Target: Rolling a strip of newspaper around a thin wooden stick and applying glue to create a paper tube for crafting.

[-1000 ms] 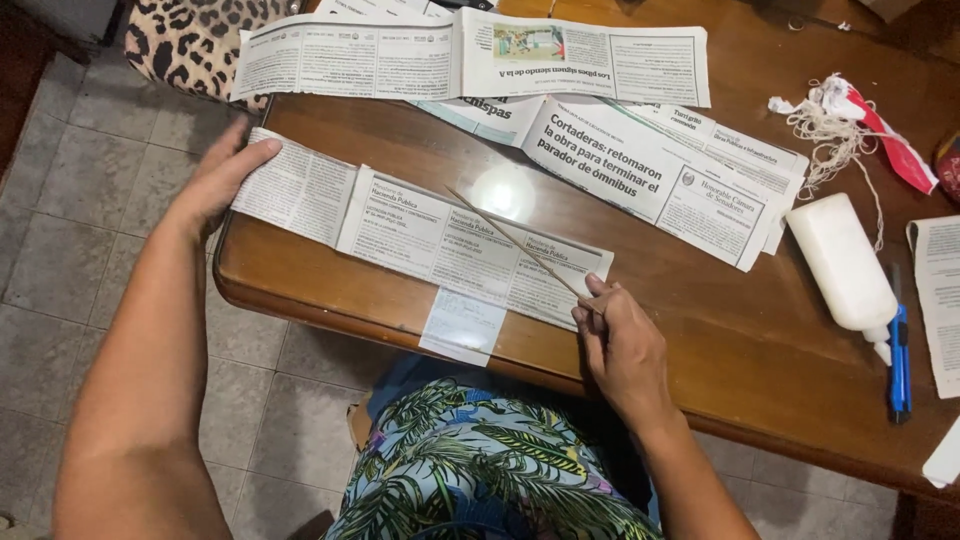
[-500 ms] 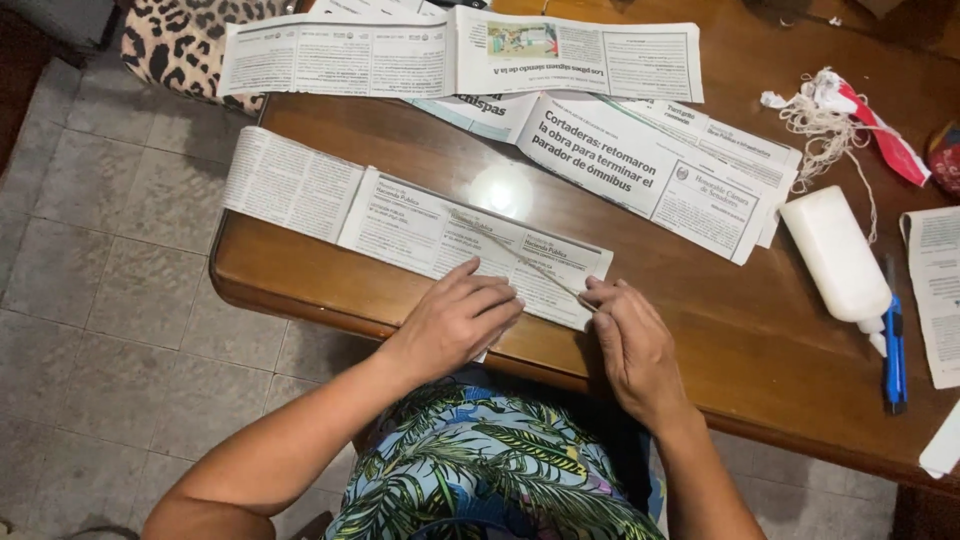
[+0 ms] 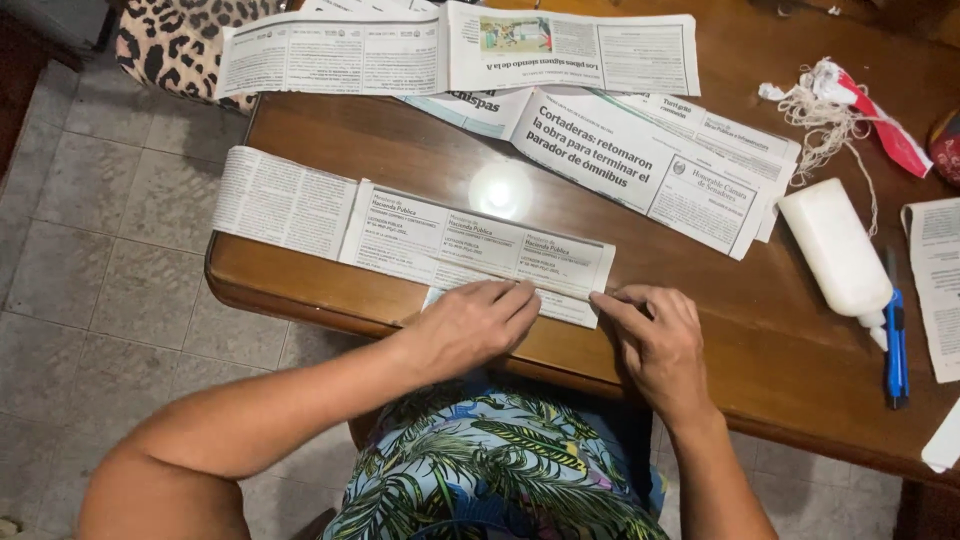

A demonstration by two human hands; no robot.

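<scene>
Brown wooden table (image 3: 400,150) across most of the frame. Larger newspaper sheets (image 3: 560,100) along the top and centre. Long newspaper strip (image 3: 400,225) at left centre, running to the near table edge, overhanging at its left end. Left hand (image 3: 470,325) at lower centre, flat, fingers pressing the strip's lower edge. Right hand (image 3: 655,340) just beside, fingertips pinching the strip's right corner. White glue bottle (image 3: 835,250) at right; blue cutter (image 3: 895,340) beside it.
</scene>
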